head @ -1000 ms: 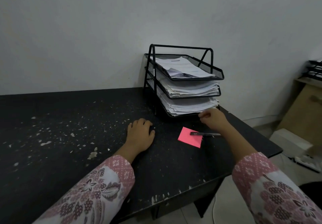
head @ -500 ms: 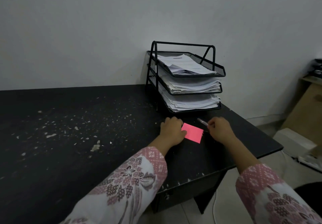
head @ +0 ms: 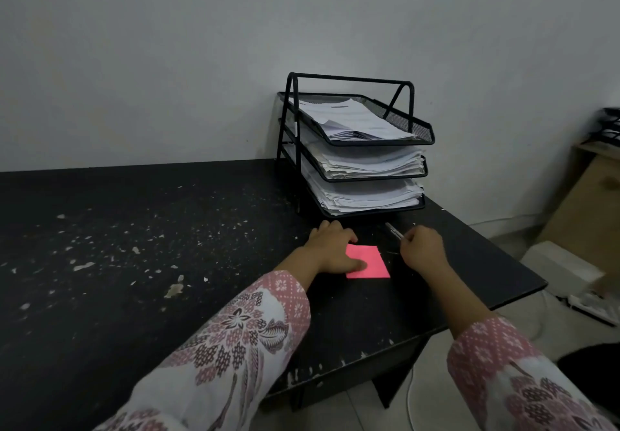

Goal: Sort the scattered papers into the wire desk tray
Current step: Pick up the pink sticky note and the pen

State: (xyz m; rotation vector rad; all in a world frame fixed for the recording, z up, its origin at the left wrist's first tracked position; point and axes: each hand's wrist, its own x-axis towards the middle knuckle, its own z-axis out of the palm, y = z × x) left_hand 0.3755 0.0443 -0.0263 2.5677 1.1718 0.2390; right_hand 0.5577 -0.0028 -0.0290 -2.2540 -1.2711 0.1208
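I see the black three-tier wire mesh desk tray (head: 423, 135) standing at the back right of the surface, against the wall, with one stack of white papers (head: 355, 120) in each of its three tiers. Just in front of it lies one square pink sticky note (head: 370, 262). My left hand (head: 330, 249) rests flat on the note's left edge, fingers fairly straight, holding it down. My right hand (head: 423, 249), just right of the note, is curled round one slim silver-grey pen (head: 395, 231) (its tip points towards the tray). The dark black surface (head: 134, 262) is heavily chipped, with pale flecks across its left half. Behind is a plain white wall (head: 167, 61); a light wooden cabinet (head: 590, 215) stands at far right.
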